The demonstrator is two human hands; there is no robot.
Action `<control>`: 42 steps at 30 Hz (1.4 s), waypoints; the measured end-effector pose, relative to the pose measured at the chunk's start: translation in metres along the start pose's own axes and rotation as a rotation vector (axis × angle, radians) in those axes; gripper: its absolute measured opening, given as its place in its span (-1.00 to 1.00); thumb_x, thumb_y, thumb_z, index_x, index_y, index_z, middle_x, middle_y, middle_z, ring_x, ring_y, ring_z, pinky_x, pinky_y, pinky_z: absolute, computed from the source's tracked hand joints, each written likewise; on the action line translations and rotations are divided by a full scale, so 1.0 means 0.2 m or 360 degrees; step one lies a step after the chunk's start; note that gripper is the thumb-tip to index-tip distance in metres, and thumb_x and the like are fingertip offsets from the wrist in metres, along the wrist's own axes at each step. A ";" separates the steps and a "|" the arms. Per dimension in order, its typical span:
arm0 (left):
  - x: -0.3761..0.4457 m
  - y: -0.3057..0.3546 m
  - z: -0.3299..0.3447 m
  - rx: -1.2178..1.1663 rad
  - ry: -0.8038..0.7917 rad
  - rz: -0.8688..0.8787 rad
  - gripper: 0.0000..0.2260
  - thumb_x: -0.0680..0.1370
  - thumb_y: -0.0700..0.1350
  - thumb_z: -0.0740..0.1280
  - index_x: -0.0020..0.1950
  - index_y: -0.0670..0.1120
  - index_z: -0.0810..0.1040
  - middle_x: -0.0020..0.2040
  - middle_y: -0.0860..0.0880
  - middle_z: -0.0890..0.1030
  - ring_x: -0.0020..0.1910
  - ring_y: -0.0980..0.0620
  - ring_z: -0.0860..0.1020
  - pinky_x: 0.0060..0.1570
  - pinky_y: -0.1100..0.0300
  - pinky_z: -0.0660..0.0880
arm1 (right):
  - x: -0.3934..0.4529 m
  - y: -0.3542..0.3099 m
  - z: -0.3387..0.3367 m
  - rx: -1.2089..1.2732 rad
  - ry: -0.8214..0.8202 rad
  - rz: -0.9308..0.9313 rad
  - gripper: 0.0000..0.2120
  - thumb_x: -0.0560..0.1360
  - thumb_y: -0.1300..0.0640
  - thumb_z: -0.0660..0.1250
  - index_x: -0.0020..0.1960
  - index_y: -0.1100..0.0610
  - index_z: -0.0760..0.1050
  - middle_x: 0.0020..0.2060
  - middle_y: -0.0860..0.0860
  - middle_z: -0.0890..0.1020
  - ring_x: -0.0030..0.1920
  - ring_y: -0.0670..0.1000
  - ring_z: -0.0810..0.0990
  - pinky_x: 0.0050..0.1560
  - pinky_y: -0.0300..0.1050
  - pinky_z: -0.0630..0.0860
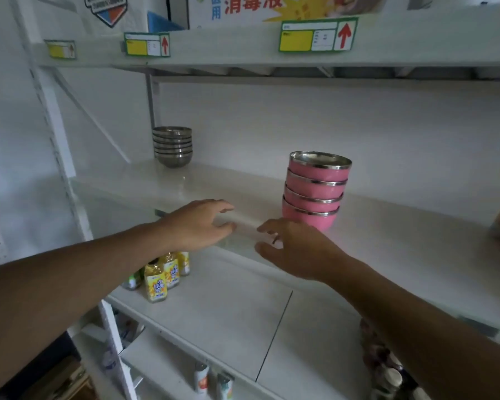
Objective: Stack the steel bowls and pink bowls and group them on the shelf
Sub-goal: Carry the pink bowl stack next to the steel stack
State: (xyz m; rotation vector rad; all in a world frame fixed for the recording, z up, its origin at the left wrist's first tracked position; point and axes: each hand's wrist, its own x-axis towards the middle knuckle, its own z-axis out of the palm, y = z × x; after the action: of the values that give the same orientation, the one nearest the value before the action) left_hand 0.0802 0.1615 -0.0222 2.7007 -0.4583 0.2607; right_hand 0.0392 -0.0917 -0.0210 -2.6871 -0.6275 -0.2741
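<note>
Round steel bowls (pixel 173 147) and glossy pink bowls (pixel 315 190) stand stacked apart

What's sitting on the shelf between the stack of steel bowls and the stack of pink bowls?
Nothing: in the head view the white shelf is bare between the stack of steel bowls at the back left and the stack of pink steel-rimmed bowls.

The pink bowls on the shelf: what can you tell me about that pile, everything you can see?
The stack of pink bowls is four bowls nested upright, each with a glossy pink outer wall and a shiny steel rim; the top one shows a steel inside. The pile leans slightly, the upper bowls shifted to the right. It stands on the white middle shelf, near its front edge, well apart from the steel bowl stack at the back left. The right hand is just in front of it, open, not gripping it.
</note>
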 end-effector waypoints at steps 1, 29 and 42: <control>0.01 0.05 0.02 -0.0002 -0.0003 0.0044 -0.41 0.59 0.29 0.30 0.59 0.10 0.42 0.56 0.09 0.49 0.53 0.09 0.43 0.43 0.17 0.33 | -0.07 0.05 -0.03 -0.0003 0.0024 0.0028 -0.59 0.59 -0.18 0.38 0.39 -0.07 0.59 0.30 -0.08 0.68 0.20 -0.03 0.66 0.27 0.00 0.60; 0.39 0.39 0.24 -0.0381 -0.0092 0.0088 -0.03 0.34 0.39 0.59 0.62 0.01 0.35 0.46 0.04 0.57 0.45 0.06 0.53 0.50 -0.02 0.44 | -0.06 0.73 -0.29 0.0129 -0.0030 0.0438 -0.02 0.46 -0.43 0.41 0.69 0.03 0.18 0.54 -0.01 0.51 0.46 0.09 0.53 0.47 0.08 0.46; 0.39 0.21 0.15 -0.0773 0.0019 0.0087 -0.38 0.50 0.04 0.62 0.50 -0.08 0.52 0.36 0.04 0.67 0.34 0.13 0.62 0.48 0.01 0.48 | 0.30 0.62 -0.17 0.0543 0.0131 0.0016 -0.25 0.33 -0.19 0.65 0.43 0.00 0.51 0.30 -0.08 0.68 0.24 -0.10 0.63 0.18 -0.16 0.48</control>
State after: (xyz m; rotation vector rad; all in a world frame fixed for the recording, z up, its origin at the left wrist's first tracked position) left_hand 0.1411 0.0916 -0.0156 2.2149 -0.5164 0.1556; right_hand 0.1469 -0.1852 -0.0122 -2.3398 -0.5782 -0.2483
